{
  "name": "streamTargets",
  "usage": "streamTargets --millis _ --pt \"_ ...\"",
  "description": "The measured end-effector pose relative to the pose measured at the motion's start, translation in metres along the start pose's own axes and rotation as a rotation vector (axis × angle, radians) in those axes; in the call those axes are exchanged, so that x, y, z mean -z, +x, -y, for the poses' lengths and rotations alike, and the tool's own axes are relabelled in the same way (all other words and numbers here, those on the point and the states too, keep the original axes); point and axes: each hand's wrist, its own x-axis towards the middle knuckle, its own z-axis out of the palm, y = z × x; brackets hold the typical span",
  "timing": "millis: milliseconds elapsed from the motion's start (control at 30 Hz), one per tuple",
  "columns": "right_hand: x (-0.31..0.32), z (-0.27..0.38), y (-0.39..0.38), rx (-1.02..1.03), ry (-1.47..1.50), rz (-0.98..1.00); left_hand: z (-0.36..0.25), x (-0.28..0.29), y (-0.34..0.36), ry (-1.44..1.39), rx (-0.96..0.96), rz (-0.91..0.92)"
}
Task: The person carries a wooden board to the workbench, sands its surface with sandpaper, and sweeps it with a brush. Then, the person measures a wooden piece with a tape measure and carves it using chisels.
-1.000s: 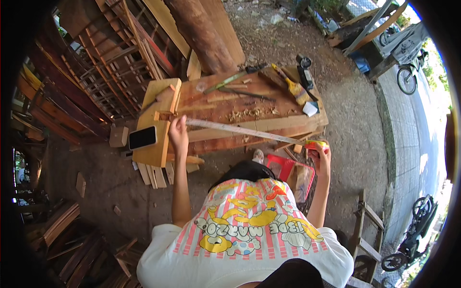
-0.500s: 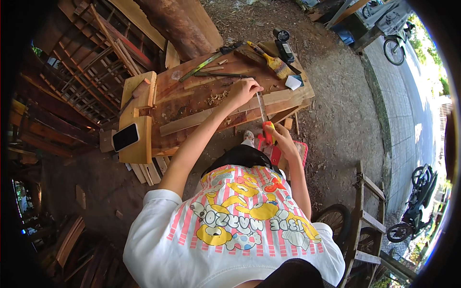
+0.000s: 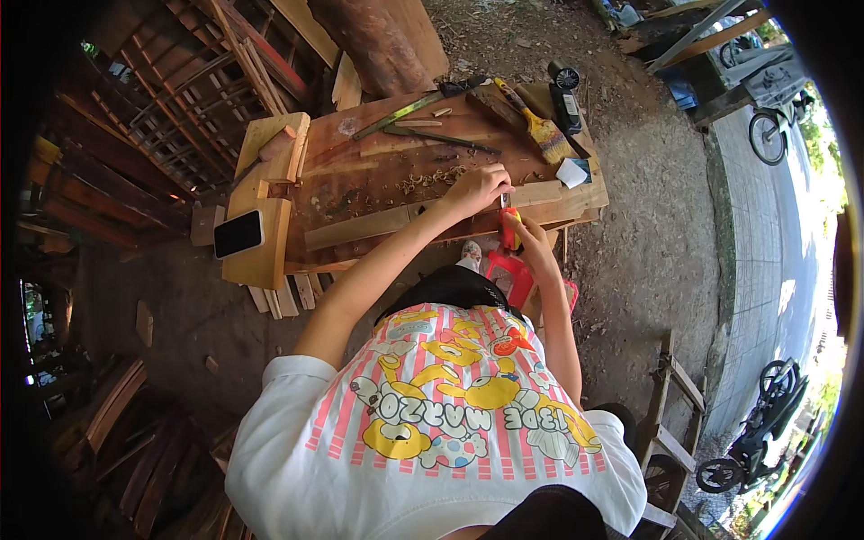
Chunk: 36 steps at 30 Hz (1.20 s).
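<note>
A red and yellow tape measure [image 3: 510,232] is gripped by my right hand [image 3: 535,245] at the near edge of the wooden workbench [image 3: 337,184]. From its mouth a short stretch of metal blade [image 3: 506,200] runs up to my left hand [image 3: 481,191], whose fingers pinch the end. Both hands are close together over the right part of a long, pale wooden strip [image 3: 369,225] lying along the bench's near side. Curled wood shavings [image 3: 427,181] are scattered just left of my left hand.
Toward the back of the bench lie a paintbrush [image 3: 540,130], a green-yellow tool [image 3: 396,117], a dark bar [image 3: 441,139] and a black device [image 3: 565,108]. A phone [image 3: 238,234] rests on the left block. Below is a red plastic stool [image 3: 513,274]; a wooden ladder [image 3: 670,441] stands at right.
The exposed tape blade is shorter, and my two hands have come closer together. My left hand is nearer the bench's front edge. The whole view has shifted slightly.
</note>
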Motion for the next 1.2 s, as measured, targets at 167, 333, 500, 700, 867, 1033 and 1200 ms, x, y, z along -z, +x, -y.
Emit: streamTargets --millis 167,333,500,700,867,1033,1200 --pt "-0.012 0.0 -0.001 0.076 -0.033 -0.073 0.01 -0.004 0.002 0.083 0.0 -0.007" --pt "-0.01 0.013 -0.001 0.029 0.064 -0.012 0.014 -0.007 0.001 0.072 -0.018 -0.058" --pt "-0.003 0.032 -0.002 -0.008 -0.005 -0.015 0.009 -0.008 -0.004 -0.001 0.024 -0.147" --pt "-0.002 0.044 -0.001 0.011 -0.123 -0.003 0.011 -0.009 -0.008 -0.123 0.069 -0.218" --pt "-0.004 0.043 0.001 0.019 -0.153 -0.04 0.012 -0.01 -0.007 -0.146 0.081 -0.204" --pt "-0.009 0.044 -0.002 0.049 -0.173 -0.077 0.01 -0.011 -0.008 -0.074 0.072 -0.204" --pt "-0.004 0.056 -0.012 0.006 -0.163 -0.012 -0.002 -0.001 -0.012 0.005 0.061 -0.239"
